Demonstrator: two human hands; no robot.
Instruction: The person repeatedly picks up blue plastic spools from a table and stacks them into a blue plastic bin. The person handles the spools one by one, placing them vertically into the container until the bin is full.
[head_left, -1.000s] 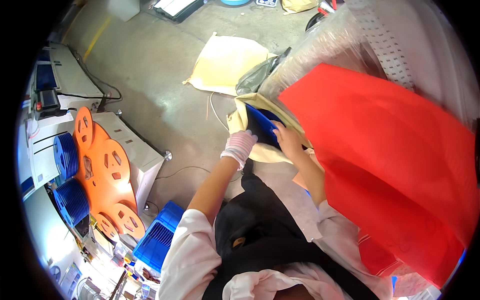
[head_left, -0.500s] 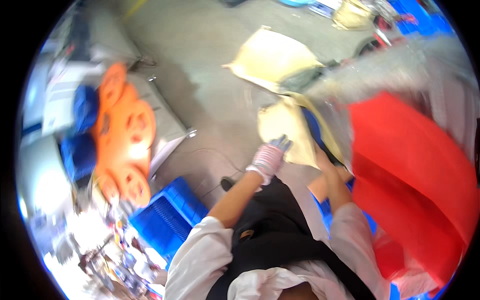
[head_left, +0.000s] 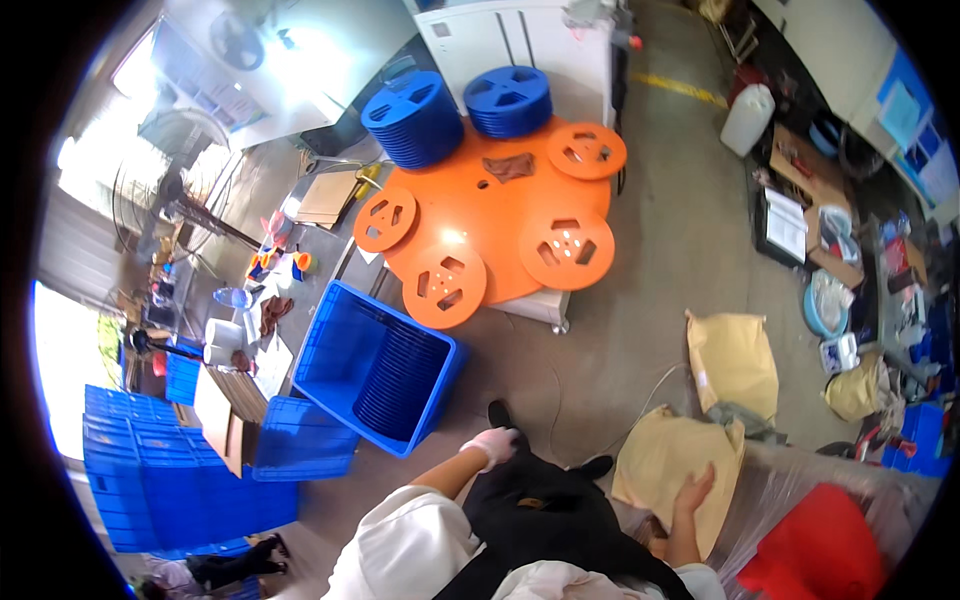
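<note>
My right hand (head_left: 695,488), bare, is held over a tan paper sack (head_left: 655,462), fingers stretched out and nothing in them. My left hand (head_left: 491,448) wears a pale glove with darker fingertips and is beside my black trousers; its fingers blend into the dark cloth. A blue plastic crate (head_left: 330,345), holding a row of dark blue reels (head_left: 402,382), stands ahead of that hand to the left. Past it is an orange table (head_left: 478,215) with flat orange reels (head_left: 445,287) around its edge and stacks of blue reels (head_left: 412,118) at its back.
Another tan sack (head_left: 733,365) lies on the floor at the right. A red sheet (head_left: 815,550) and clear plastic wrap (head_left: 775,490) are at the lower right. Stacked blue crates (head_left: 170,470) and a standing fan (head_left: 175,185) are at the left. A thin cable (head_left: 645,405) crosses the floor.
The view has swung left, bringing the orange table and blue crate toward the middle. Both hands have come away from the tan sack they were at; my left hand is now by my trousers.
</note>
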